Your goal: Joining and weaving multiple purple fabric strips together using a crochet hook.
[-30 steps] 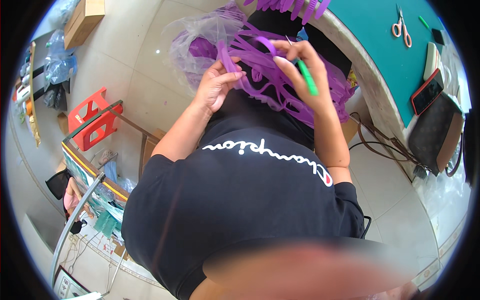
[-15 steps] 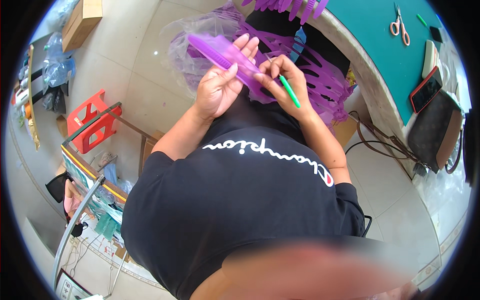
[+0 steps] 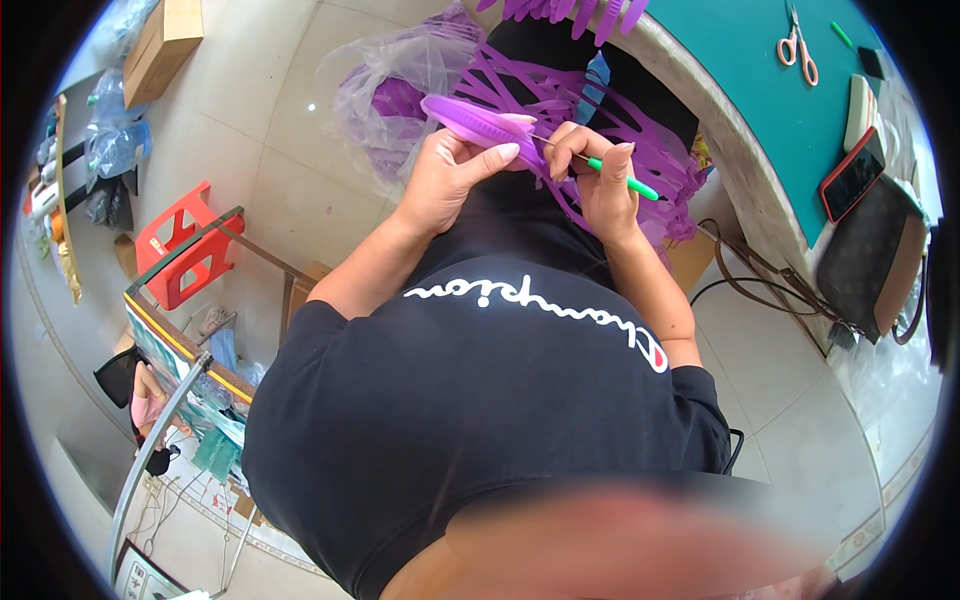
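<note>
My left hand (image 3: 452, 178) is closed on a purple, rubbery-looking curved piece (image 3: 470, 118) with a ridged edge, its thumb lying along the near side. At the piece's right end works my right hand (image 3: 603, 190), holding a slim green-handled tool (image 3: 630, 180) with a thin metal shaft. The shaft points left toward the purple piece; whether its tip touches is too small to tell. Below and beyond the hands, a tangle of purple strips (image 3: 640, 165) lies over my lap, with a blue strip (image 3: 595, 85) among them.
A clear plastic bag (image 3: 370, 75) with purple pieces is beyond my left hand. On the green-topped table (image 3: 720, 60) at right lie more purple pieces (image 3: 600, 15), scissors (image 3: 797, 50) and a phone (image 3: 853, 178). A red stool (image 3: 185, 245) stands left; a person (image 3: 150, 405) is farther off.
My left hand has turned over, and the purple piece has shifted right and lies flatter. In my right hand the tool has swung, its green handle now pointing more to the right.
</note>
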Motion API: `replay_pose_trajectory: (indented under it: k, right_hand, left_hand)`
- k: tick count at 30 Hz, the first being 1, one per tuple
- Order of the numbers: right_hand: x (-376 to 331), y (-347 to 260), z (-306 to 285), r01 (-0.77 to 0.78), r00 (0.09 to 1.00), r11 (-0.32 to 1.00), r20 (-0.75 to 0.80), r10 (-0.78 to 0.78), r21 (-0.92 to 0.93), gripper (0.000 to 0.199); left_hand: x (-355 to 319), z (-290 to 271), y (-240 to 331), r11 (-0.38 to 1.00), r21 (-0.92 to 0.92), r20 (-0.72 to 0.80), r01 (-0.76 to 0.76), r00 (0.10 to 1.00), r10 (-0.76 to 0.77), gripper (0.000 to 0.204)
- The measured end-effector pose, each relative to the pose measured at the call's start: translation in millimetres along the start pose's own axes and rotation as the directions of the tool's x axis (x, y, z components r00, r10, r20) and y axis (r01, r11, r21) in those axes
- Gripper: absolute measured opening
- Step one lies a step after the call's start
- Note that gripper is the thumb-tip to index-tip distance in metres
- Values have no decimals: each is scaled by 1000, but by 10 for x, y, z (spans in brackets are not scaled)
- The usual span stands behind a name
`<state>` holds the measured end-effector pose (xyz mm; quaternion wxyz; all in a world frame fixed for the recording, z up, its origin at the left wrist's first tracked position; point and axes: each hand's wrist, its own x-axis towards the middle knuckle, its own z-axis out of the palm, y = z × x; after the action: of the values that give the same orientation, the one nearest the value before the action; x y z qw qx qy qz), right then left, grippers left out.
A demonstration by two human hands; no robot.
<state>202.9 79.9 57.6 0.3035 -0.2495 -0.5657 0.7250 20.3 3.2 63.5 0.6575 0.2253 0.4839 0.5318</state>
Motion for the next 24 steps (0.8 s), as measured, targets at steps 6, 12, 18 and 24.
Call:
replay_pose_trajectory:
  k: [6, 12, 18, 24]
  right_hand:
    - [-3, 20, 36, -23, 999, 999, 22, 22, 25, 81]
    - [-16, 16, 14, -15, 1000, 997, 23, 13, 70, 79]
    - [20, 119, 21, 28, 999, 955, -37, -18, 295, 53]
    - [15, 162, 35, -62, 984, 981, -151, 91, 186, 29]
  left_hand:
    - [-23, 9, 36, 1000, 11, 7, -17, 1000, 17, 33]
    - [-37, -21, 12, 1000, 19, 16, 3, 1000, -3, 34]
    - [-72, -12, 102, 999, -22, 41, 46, 998, -46, 60]
    - [-43, -3, 99, 993, -33, 74, 116, 991, -113, 76]
